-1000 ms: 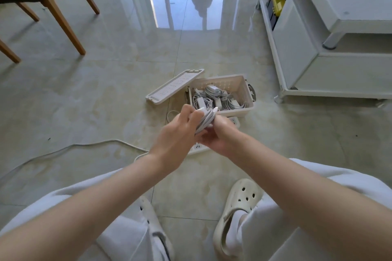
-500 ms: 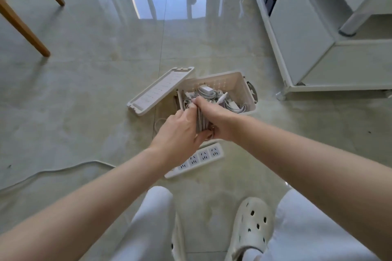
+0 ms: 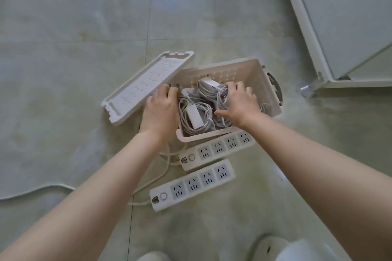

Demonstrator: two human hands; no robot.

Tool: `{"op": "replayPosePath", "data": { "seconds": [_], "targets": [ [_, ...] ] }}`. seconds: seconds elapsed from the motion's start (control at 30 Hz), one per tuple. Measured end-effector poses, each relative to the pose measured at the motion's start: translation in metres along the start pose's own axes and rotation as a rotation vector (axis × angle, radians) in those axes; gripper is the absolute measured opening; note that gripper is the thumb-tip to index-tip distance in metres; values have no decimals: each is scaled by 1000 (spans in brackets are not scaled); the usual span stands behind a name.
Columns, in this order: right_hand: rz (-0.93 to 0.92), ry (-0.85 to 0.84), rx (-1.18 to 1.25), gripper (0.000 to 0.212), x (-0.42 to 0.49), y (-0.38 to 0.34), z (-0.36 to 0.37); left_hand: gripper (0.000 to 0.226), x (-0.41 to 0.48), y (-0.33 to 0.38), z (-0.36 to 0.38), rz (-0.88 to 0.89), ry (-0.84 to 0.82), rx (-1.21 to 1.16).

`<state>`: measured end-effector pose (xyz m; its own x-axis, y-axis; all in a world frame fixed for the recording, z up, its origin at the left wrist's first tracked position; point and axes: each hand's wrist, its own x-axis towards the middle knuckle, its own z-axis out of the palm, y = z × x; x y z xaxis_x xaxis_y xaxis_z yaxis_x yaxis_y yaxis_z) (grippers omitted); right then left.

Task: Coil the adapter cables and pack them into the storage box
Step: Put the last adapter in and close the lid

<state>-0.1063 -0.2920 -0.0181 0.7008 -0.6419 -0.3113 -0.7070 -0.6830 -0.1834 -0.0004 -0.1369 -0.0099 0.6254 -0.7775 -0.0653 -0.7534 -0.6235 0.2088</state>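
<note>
The white storage box stands open on the tiled floor. Several coiled white adapter cables lie inside it. One adapter brick sits near the front and another at the back. My left hand is at the box's left wall, with its fingers curled over the rim. Inside the box, my right hand lies on a coiled cable bundle. Its fingers are bent round the loops and its thumb is spread to the left. The box lid leans against the box's left side.
Two white power strips lie just in front of the box, and their cords trail left across the floor. A white cabinet stands at the right. My shoes are at the bottom edge.
Both hands have carried the coiled cable forward and down into the box. The left hand has let go of it and moved to the box's left rim. The view has tilted down.
</note>
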Motion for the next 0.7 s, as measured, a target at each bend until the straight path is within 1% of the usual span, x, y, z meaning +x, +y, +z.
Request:
{"op": "replayPosePath", "data": {
  "seconds": [0.07,0.13,0.17,0.23,0.3,0.37,0.43,0.5,0.57,0.63,0.7],
  "targets": [
    [-89,1,-120,82,8,4,14,56,15,-10,8,-101,-10,-10],
    [-118,-65,-205,91,10,9,30,63,24,-18,18,-185,-57,1],
    [-105,-98,-216,92,10,11,36,65,27,-20,22,-218,-82,2],
    [-61,-128,-193,86,8,13,43,64,33,-23,26,-276,-97,6],
    [-34,-166,-138,83,6,14,44,56,38,-25,27,-308,-57,16],
    [-46,-196,-64,80,1,17,45,41,41,-27,24,-311,-32,-43],
    [-95,-194,-14,76,-8,22,49,28,42,-27,20,-299,-31,-141],
    [-145,-155,17,72,-17,26,54,23,40,-21,15,-291,31,-212],
    [-165,-101,43,68,-24,30,55,22,37,-12,8,-275,129,-251],
    [-169,-33,52,63,-29,32,56,20,37,-3,0,-217,223,-251],
    [-175,27,71,56,-35,35,58,19,39,7,-8,-112,307,-237]
  ]
}}
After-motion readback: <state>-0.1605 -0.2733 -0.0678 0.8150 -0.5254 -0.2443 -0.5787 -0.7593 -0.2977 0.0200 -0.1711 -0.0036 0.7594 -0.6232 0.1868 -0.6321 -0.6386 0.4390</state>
